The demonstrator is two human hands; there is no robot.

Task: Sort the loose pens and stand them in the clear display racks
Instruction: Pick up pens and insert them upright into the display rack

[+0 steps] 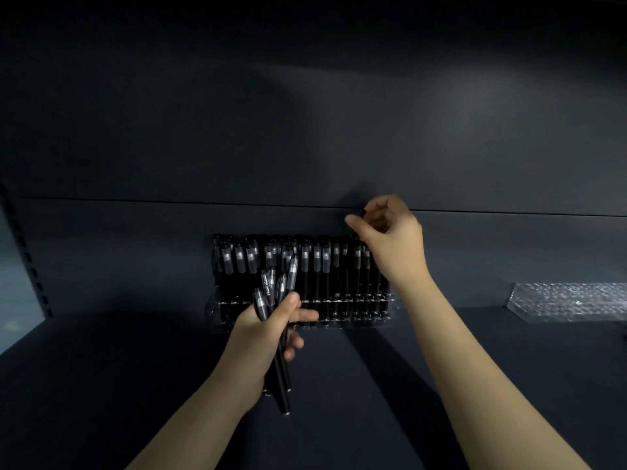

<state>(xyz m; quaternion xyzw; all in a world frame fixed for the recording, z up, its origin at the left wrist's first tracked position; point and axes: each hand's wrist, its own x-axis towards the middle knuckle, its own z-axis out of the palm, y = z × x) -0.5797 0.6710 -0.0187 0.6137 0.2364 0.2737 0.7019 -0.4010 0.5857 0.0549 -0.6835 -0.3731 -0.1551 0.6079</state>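
Right hand (pixel 386 239) is pinching a pen (pixel 362 212); keep it upright entering the rack (pixel 383 318) below. Left hand (pixel 268 337) is gripping spares (pixel 271 290).

Pen rack (pixel 359 315) is packed nearly solid; shelf (pixel 502 334) between it and the second rack (pixel 570 301) (far right) lies open.

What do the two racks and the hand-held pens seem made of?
Centre rack and right rack: likely clear acrylic, glossy, see-through with bright glints. The pens in the left hand: probably plastic, dark barrels, translucent caps over silvery bands.
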